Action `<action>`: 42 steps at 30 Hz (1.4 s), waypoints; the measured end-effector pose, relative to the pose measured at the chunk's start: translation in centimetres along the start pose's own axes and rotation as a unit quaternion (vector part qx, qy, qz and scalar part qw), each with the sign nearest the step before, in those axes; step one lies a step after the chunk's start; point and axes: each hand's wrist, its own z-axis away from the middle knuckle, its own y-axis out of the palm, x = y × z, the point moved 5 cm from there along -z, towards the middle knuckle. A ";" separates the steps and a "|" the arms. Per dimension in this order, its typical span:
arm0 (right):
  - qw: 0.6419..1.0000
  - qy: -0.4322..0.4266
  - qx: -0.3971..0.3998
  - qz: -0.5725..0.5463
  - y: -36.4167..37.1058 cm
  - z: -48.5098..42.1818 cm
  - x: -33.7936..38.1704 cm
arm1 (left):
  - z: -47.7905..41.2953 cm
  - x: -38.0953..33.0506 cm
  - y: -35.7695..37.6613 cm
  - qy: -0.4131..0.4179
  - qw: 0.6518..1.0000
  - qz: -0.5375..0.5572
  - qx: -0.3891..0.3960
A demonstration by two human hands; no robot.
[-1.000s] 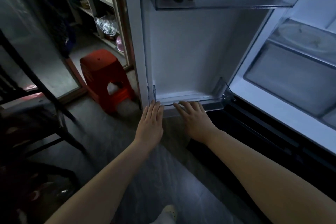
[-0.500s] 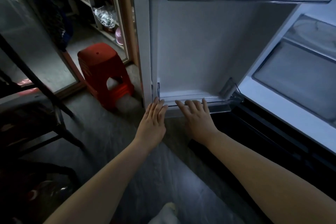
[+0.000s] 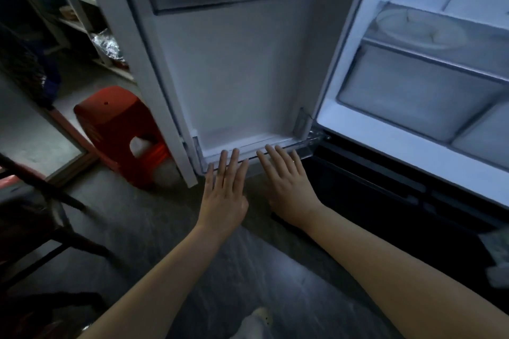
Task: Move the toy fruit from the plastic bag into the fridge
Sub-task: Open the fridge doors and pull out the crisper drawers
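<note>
Both palms down, fingers straight, holding nothing: left hand (image 3: 224, 195) and right hand (image 3: 286, 187) side by side, fingertips at the clear front rail of the lowest door shelf (image 3: 278, 146). Judged step: steadying that shelf; press evenly on both sides, no twist. Beyond, the open fridge (image 3: 385, 146), its drawer (image 3: 407, 91) lit. Not in view: toy fruit, plastic bag.

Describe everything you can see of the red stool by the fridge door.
The red stool looks like moulded plastic, squarish with rounded corners, a small hole in its top and an oval cutout in the side showing something pale. It stands upright on the floor just left of the open fridge door; contact between them is unclear.
</note>
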 end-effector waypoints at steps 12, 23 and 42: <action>0.962 0.255 -0.051 0.088 -8.0 17.2 -13.8 | -6.0 -18.9 0.3 0.206 0.978 0.032 0.018; 0.917 0.374 -0.014 0.135 -10.1 25.6 -21.5 | -8.9 -32.2 2.3 0.299 0.949 0.073 0.072; 0.880 0.396 0.043 0.261 -8.0 26.2 -22.7 | -18.0 -40.3 8.5 0.513 0.841 0.142 0.100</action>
